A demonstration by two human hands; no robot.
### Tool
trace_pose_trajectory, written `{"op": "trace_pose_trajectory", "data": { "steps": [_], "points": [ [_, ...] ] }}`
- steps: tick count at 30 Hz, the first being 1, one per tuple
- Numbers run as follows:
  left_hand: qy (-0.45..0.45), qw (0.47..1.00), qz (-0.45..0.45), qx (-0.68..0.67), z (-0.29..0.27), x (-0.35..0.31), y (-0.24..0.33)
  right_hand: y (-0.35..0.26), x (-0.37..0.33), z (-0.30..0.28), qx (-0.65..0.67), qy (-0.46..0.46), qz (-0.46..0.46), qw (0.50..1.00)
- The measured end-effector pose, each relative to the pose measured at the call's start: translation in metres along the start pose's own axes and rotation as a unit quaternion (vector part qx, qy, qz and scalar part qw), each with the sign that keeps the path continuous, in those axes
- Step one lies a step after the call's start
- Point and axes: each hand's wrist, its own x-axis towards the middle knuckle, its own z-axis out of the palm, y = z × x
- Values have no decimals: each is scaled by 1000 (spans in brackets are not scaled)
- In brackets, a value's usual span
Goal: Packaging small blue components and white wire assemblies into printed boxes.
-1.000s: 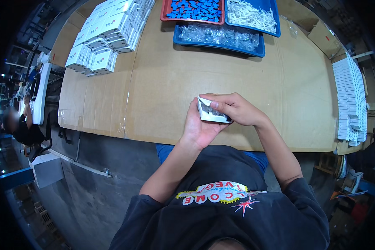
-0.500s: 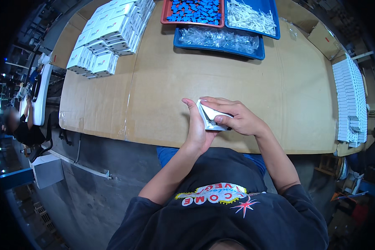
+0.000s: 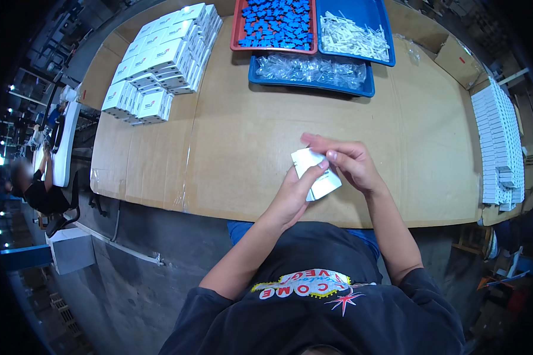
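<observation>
My left hand (image 3: pixel 291 195) grips a small white cardboard box (image 3: pixel 310 161) above the near part of the table, its thumb laid across the printed face. The box is tilted and its flaps look closed. At the box's far right edge is my right hand (image 3: pixel 354 164), fingers stretched out to the left and the thumb beside them. Those fingertips are slightly blurred, and whether they press on the box I cannot tell.
White boxes (image 3: pixel 160 56) are stacked at the far left. A red tray (image 3: pixel 236 35) of blue pieces, a blue tray (image 3: pixel 389 26) of white sticks and another blue tray (image 3: pixel 314 87) of clear plastic bags stand at the back. More white boxes (image 3: pixel 496 136) line the right edge.
The box was gaping open at its top and now looks closed. It has turned in my left hand, whose thumb now lies over its face. My right hand has shifted slightly right, off its front.
</observation>
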Motion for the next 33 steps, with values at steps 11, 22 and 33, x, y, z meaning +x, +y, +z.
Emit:
{"op": "trace_pose_trajectory", "data": {
  "steps": [11,22,33],
  "points": [
    [-44,983,128,122,8,-12,20,-26,-17,0,-10,126,-61,990],
    [-111,956,178,206,11,-18,35,-34,-22,9,-7,75,-115,990],
    [58,974,208,66,1,-3,29,-21,-15,16,-13,158,-51,986]
  ]
}}
